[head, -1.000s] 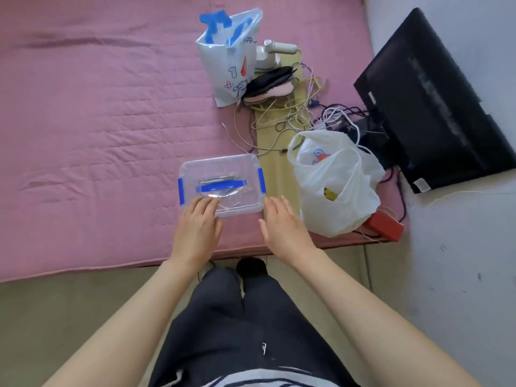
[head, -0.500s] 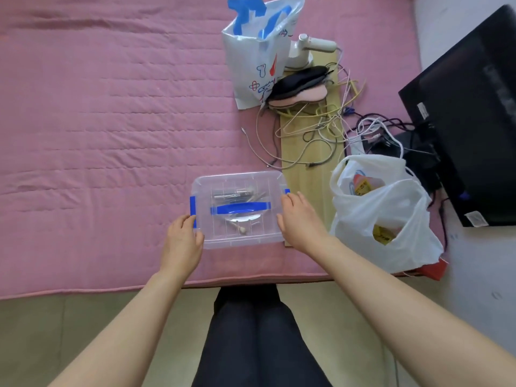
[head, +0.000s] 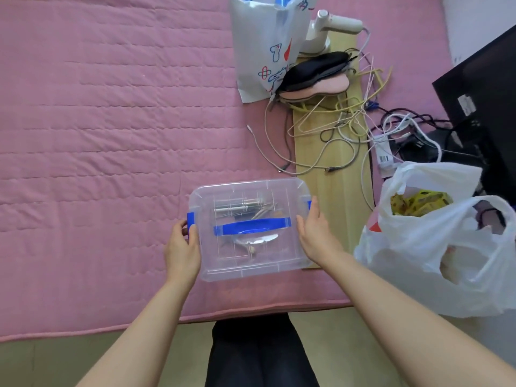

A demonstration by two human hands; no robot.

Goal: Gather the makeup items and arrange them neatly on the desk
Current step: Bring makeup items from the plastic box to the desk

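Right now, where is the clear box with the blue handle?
In the head view the clear box sits low centre on the pink mattress, between the left hand and right hand, left of the white plastic bag.

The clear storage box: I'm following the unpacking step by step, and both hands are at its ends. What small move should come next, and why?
Probably flip up the two blue end latches. The clear storage box rests on the pink mattress with its lid on and items visible inside; the left hand grips the left latch, and the right hand rests at the right end.
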